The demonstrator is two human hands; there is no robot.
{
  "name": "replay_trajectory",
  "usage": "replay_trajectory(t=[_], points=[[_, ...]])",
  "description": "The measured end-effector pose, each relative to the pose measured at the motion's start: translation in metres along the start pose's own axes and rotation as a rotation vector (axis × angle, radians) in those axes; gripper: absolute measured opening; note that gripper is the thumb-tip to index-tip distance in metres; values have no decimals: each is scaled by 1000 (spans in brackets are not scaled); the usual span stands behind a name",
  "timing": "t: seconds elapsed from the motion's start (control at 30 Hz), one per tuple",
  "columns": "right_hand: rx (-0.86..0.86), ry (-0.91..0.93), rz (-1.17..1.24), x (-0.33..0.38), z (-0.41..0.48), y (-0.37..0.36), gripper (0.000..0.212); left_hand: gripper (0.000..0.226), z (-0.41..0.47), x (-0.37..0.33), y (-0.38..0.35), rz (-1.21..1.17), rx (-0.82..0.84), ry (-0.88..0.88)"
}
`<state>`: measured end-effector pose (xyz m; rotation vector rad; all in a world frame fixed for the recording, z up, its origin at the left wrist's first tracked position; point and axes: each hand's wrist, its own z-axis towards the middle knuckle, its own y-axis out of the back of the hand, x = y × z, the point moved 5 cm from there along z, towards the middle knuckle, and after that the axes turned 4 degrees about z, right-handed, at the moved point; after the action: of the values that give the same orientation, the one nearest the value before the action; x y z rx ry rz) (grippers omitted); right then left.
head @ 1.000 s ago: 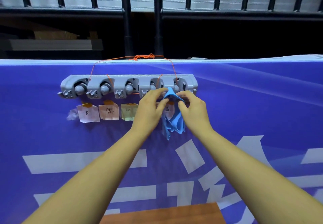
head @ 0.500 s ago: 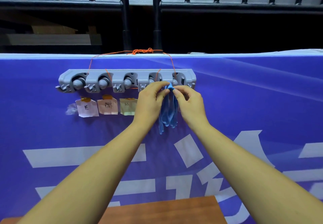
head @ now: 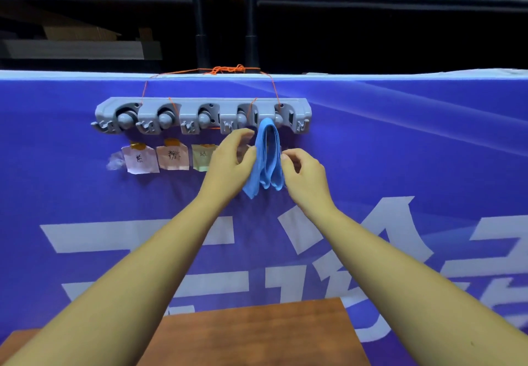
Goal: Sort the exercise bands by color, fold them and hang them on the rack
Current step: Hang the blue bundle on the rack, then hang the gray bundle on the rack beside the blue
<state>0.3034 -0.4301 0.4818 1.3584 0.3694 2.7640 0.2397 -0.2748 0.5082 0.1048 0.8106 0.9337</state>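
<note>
A folded blue exercise band (head: 267, 157) hangs from a hook near the right end of the grey rack (head: 200, 105), which is tied with orange cord to the blue banner. My left hand (head: 231, 162) rests against the band's left side with its thumb touching it and its fingers loosely curled. The fingertips of my right hand (head: 304, 174) pinch the band's right edge. Paper colour labels (head: 171, 157) are taped below the rack's left hooks, which hold nothing.
A brown wooden tabletop (head: 257, 334) lies below my arms at the bottom edge. Black railing posts (head: 201, 16) stand behind the banner's top edge. The banner (head: 400, 165) spreads wide to the right of the rack.
The band's top loop has gone over the hook and now hangs by itself. Both hands have slid down from the band's top to its sides.
</note>
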Motion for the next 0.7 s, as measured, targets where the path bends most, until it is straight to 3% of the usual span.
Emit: replay_trajectory(t=[0.17, 0.47, 0.7], points=[[85, -148, -125, -49, -62, 4, 35, 23, -64, 33, 7, 80, 2, 118], [326, -395, -307, -150, -218, -1, 45, 17, -257, 108, -32, 266, 437, 412], [471, -546, -330, -210, -355, -5, 38, 13, -417, 137, -46, 249, 619, 665]])
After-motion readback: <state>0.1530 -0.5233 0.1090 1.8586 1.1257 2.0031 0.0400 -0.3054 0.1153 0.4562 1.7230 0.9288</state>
